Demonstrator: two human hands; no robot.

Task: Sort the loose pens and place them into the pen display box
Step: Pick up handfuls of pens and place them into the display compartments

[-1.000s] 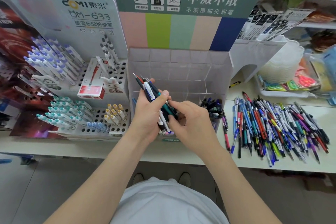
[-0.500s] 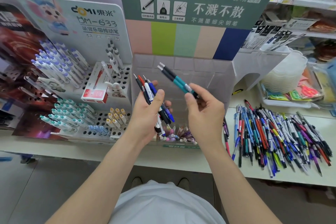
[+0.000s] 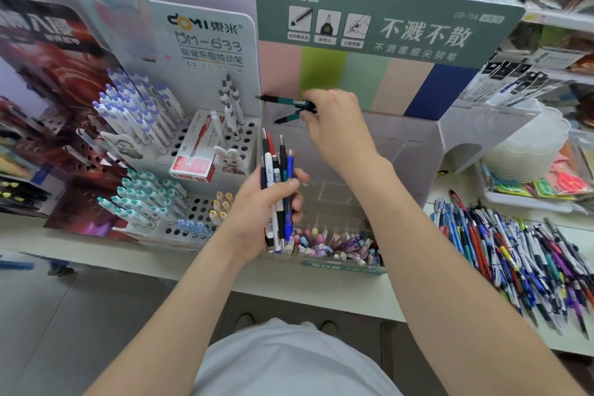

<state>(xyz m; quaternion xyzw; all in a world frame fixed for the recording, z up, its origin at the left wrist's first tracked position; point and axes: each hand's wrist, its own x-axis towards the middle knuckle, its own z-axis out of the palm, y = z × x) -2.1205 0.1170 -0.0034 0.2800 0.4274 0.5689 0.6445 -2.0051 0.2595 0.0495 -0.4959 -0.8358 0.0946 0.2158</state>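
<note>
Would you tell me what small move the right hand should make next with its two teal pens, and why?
Probably tip the two teal pens upright and lower them into a back-left compartment of the display box: the right hand pinches them sideways near that corner, while the left hand grips a bundle of pens.

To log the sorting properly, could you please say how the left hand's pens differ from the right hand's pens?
The right hand pinches two pens; the left hand grips a bundle of roughly six. The two pens match, teal and black; the bundle mixes black, red, white and blue. The two pens lie sideways, tips pointing left; the bundle stands upright, tips up. Both are held at the display box.
</note>
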